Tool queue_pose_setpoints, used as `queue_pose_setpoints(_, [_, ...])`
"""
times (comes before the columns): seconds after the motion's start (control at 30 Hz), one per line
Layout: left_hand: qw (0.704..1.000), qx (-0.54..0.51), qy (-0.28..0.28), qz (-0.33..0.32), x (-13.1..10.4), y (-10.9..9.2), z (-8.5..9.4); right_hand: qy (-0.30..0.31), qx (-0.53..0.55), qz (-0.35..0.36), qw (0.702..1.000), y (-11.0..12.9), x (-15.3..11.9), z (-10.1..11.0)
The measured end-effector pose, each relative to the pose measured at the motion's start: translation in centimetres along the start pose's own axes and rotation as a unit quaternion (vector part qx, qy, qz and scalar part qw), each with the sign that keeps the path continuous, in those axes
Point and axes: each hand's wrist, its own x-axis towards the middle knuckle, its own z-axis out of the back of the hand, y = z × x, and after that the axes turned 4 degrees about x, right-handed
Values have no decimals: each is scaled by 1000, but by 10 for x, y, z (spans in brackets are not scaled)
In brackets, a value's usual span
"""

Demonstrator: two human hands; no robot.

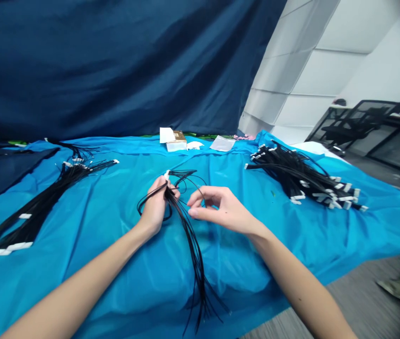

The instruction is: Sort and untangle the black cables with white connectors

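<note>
Toward the L edge of the blue-draped bench, a pile of black cables w/ white ends lies slantwise, long axis running from the near L corner up toward the far edge. Next, mid-bench, your L grip is closed round the top of a black cable bundle, w/ a white connector poking up past your fingers; one loop bows out L of the hand. Beyond, by the far edge, sits a small box.

Key relation: the bundle's long axis drops from the L grip toward you & a bit R, tails fanned out at the near edge. Its upper strands bow out R from by the connector, so your R grip, just R of the bundle, is nearer their outer curve. Its thumb & index tips are close together; can't tell if a strand's pinched btwn them.

Behind that, near the far edge, lies a pale sheet. Toward the R edge, a 2nd cable pile lies slantwise, well apart from either grip.
</note>
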Motion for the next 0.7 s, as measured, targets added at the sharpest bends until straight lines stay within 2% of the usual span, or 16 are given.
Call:
queue_pose_setpoints(0.07, [999,-33,-7,12,2,-4,-1,52,-23,11,998,2,-1,3])
queue_pose_setpoints(0.13, [999,-37,-1,20,1,-8,-1,74,-23,20,997,2,-2,5])
queue_pose_setpoints(0.23, [998,-29,1,53,-1,-13,-2,21,-22,31,999,0,-1,5])
queue_pose_setpoints(0.37, [994,-38,1,107,-3,-19,-4,-63,-122,97,986,-7,1,5])
queue_pose_setpoints(0.5, [992,-38,2,119,-4,-22,-6,-108,-224,165,955,-14,4,6])
queue_pose_setpoints(0.7, [997,-10,16,72,-4,-17,-5,-128,-374,228,890,-24,6,9])
